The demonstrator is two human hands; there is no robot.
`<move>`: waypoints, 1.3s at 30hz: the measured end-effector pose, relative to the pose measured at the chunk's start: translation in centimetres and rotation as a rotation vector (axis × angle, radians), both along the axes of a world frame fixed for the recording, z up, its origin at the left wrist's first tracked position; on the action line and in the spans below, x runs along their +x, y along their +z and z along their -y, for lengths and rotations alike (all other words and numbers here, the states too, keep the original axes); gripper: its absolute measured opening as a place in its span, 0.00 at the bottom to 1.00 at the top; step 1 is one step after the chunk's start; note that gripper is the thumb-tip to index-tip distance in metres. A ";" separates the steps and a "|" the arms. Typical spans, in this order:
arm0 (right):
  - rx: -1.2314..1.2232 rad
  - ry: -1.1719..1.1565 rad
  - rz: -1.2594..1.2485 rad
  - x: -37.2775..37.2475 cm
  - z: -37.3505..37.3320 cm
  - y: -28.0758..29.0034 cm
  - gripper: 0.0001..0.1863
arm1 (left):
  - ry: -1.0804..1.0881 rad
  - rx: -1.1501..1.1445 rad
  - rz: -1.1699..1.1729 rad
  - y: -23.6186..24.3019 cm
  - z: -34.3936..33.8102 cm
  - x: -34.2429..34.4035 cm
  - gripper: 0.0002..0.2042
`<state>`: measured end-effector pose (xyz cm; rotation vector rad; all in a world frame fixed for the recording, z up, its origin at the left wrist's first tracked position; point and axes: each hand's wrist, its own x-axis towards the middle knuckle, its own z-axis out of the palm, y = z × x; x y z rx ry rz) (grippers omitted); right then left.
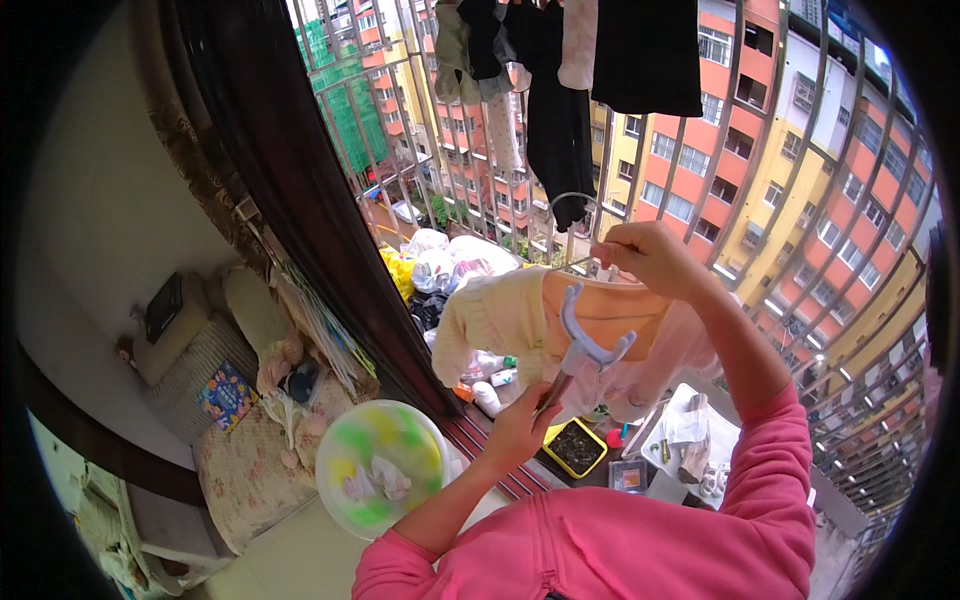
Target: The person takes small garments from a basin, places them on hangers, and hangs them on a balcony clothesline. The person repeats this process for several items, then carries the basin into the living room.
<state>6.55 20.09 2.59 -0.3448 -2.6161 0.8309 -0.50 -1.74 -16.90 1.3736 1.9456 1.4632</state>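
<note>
My right hand (652, 258) is raised and closed round a clothes hanger (572, 265), whose curved hook rises to its left. A cream and pale pink garment (488, 312) hangs from this hanger in front of me, its neck opening facing up. My left hand (518, 428) is lower and is wrapped round a clothes-hanging pole. The pole's pale grey-blue forked head (590, 345) points upward, in front of the garment and below my right hand. Beyond the hanger, dark and light clothes (562, 110) hang overhead by the window bars.
Metal window bars (735, 95) close off the far side. To the lower left stands a round tub (330, 470) with small cloths inside. Filled plastic bags (430, 268), a yellow planter (574, 447) and a white tray (652, 440) lie below. A dark door frame (300, 200) runs at the left.
</note>
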 end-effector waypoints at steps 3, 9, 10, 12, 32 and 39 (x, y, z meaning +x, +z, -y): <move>-0.058 0.105 -0.111 -0.1 0.8 0.7 0.13 | 0.006 -0.002 -0.066 0.2 -0.7 -0.2 0.15; -0.253 0.180 -0.052 -0.4 3.0 1.0 0.07 | 0.022 0.080 -0.127 -1.0 -1.4 -1.2 0.15; -0.264 0.170 -0.063 -0.5 3.2 1.2 0.07 | 0.015 0.054 -0.116 -0.4 -1.2 -1.2 0.14; -0.272 0.171 -0.052 -0.7 3.5 1.5 0.07 | 0.038 0.038 -0.122 -0.2 -1.2 -1.5 0.14; 0.119 0.169 -0.326 1.7 2.3 0.6 0.08 | 0.074 0.091 -0.142 -2.1 -3.1 -1.2 0.14; -0.616 0.651 0.580 11.6 8.0 -12.3 0.12 | 0.001 0.220 -0.122 2.1 -2.5 -0.4 0.14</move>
